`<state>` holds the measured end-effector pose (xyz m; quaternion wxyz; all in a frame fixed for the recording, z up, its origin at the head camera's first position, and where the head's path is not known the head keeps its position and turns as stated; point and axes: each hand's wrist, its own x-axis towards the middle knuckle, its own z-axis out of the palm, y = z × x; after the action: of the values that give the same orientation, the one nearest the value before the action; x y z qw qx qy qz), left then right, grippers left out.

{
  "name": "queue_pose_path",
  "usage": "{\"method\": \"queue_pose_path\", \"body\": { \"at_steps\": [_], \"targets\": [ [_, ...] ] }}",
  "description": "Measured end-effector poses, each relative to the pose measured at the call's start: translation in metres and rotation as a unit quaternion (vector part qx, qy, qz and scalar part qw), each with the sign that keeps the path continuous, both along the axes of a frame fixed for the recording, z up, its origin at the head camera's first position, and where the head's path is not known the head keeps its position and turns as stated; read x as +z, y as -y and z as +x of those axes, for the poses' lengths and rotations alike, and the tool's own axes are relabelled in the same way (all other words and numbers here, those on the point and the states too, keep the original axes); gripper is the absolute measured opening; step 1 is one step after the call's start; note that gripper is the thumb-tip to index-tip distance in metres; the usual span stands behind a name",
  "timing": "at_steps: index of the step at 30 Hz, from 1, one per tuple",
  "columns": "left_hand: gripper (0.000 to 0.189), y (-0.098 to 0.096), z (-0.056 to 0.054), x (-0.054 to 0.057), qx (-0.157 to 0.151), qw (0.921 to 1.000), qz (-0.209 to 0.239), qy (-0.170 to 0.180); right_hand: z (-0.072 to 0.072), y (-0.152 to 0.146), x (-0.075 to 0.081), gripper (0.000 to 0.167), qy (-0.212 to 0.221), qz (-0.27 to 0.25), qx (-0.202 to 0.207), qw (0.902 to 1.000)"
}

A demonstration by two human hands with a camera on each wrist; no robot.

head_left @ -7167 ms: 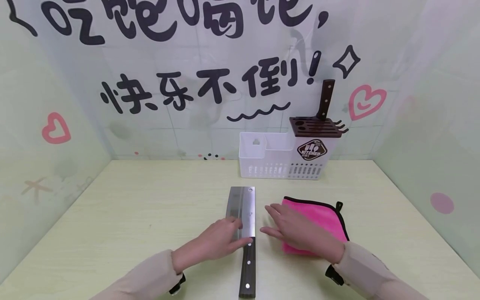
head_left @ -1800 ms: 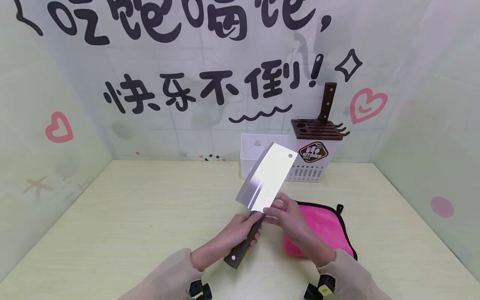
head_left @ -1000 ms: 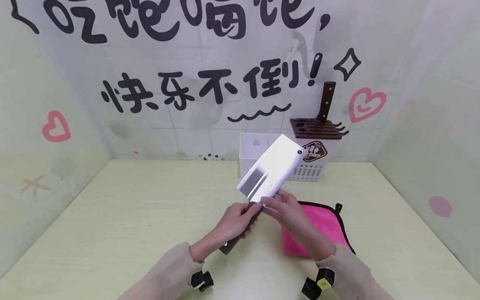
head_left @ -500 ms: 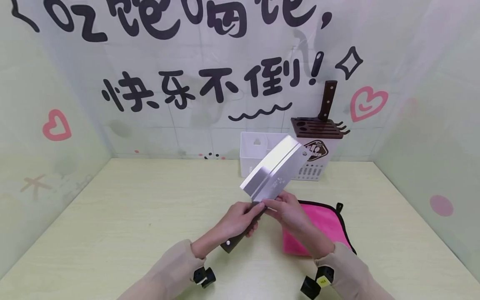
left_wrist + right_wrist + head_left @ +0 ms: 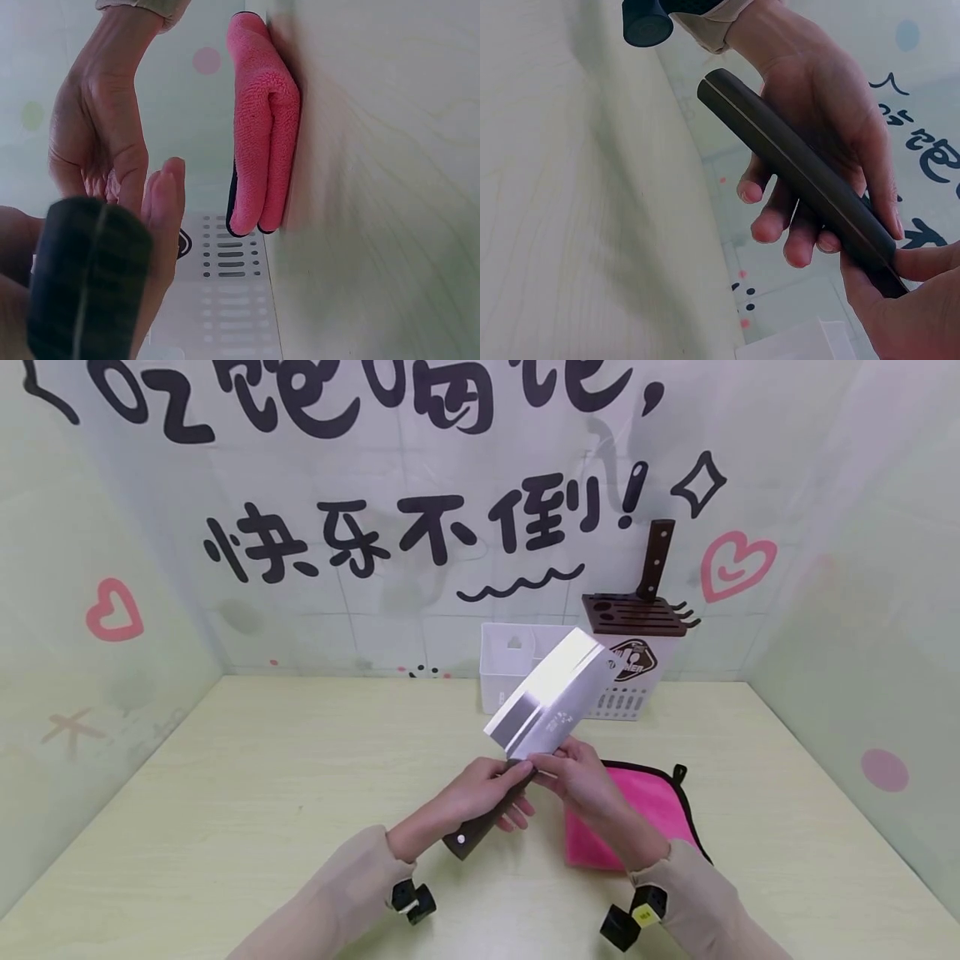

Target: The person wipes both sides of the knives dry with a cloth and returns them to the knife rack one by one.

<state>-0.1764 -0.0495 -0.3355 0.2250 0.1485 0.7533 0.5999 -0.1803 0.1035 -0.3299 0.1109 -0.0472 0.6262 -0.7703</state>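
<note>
Both hands hold a cleaver (image 5: 558,693) up over the table, its broad shiny blade slanting up to the right. In the head view my left hand (image 5: 476,793) has its thumb along the dark handle near the blade. The right wrist view shows the handle (image 5: 795,165) lying across the left palm; thumb and forefinger meet it near the blade end while the other fingers hang loosened. My right hand (image 5: 588,785) pinches the cleaver where handle meets blade. A folded pink cloth (image 5: 645,810) with black edging lies on the table behind the right wrist.
At the back wall stands a white perforated basket (image 5: 502,693), partly covered by the blade in the head view. On its right section sits a dark brown slotted rack (image 5: 630,620), with another dark handle (image 5: 657,560) standing upright in it. Walls enclose the pale wooden table (image 5: 262,777).
Earlier the cleaver lay on the table under the left hand; now both hands hold it raised. Its blade has since swung further right. Over the last half second the left hand's lower fingers have uncurled.
</note>
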Motion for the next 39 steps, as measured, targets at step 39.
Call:
{"method": "queue_pose_path", "body": {
  "at_steps": [39],
  "targets": [
    [0.041,0.02,-0.005,0.007,0.066,0.9966,-0.041,-0.029,0.009,-0.039,-0.005,0.034,-0.133,0.2,0.083,0.9671]
  ]
}}
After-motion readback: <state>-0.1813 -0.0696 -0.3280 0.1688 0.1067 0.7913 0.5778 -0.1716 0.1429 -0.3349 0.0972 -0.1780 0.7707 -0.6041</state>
